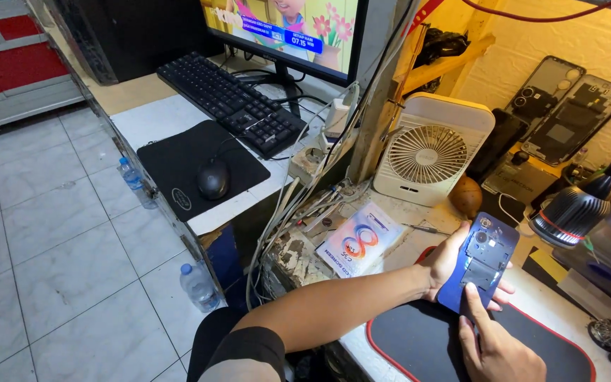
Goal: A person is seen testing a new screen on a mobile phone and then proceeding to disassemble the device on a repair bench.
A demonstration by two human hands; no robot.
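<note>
A: What is sitting nearest the camera?

B: The right hand (498,348), at the near right edge. Its index finger is stretching out and pressing on the lower part of an opened blue smartphone (479,260); the other fingers are curling loosely inward, grasping nothing.

A: And the phone itself?

B: The left hand (454,263) is gripping it, fingers wrapping around its edges, holding it tilted above a black work mat with a red border (419,339). Its back cover is off, so the camera module and inner plates are showing.

A: What is lying around it?

B: Just left, a white phone-part box with a colourful swirl (359,245) is resting on the worn bench. Farther back, a small white desk fan (429,150) is standing, with a brown round object (467,196) beside it. To the far right, 2 bare phone frames (563,106) are leaning against the wall, and a black lamp head (573,214) is hanging near the phone.

A: And on the left?

B: A black keyboard (231,102), a mouse (213,177) on its black pad, a monitor (284,32), and 2 plastic bottles (199,286) on the tiled floor.
</note>
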